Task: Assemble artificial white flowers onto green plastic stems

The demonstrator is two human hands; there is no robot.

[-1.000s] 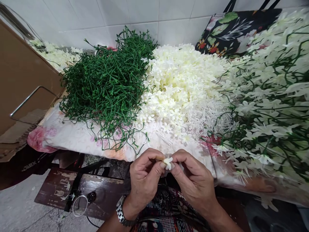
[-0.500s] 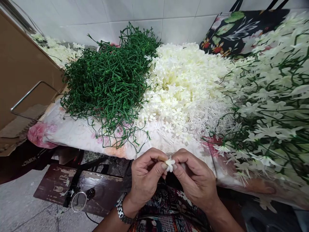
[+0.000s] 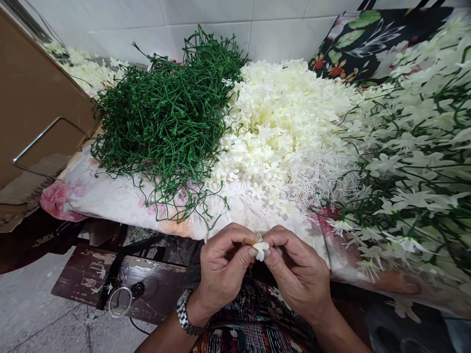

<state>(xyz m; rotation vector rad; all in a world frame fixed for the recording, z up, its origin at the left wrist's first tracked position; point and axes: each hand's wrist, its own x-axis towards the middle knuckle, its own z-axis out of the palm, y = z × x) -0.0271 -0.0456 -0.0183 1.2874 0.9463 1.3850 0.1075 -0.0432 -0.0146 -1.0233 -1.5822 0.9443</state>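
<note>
Between my two hands is a small white artificial flower [image 3: 261,249], pinched at its petals by thumbs and forefingers. My left hand [image 3: 228,267], with a metal watch [image 3: 184,311] at the wrist, closes on its left side. My right hand [image 3: 298,267] grips it from the right. Beyond the hands lies a heap of loose white flower heads [image 3: 279,122]. Thin white stamens [image 3: 320,176] are bunched at that heap's right front. A tangled pile of green plastic stems [image 3: 165,113] sits to the left.
Finished-looking white flowers on stems [image 3: 415,196] fill the right side. At the left stands a cardboard box [image 3: 40,98] beside a bent metal rod [image 3: 40,137]. A floral cloth [image 3: 117,206] covers the work surface. Below is a brown wooden bench [image 3: 154,284] with a clear ring-shaped object [image 3: 120,301].
The flower has turned between my fingers, and its petals look more folded together now. Both hands stay in nearly the same place. The view has shifted slightly.
</note>
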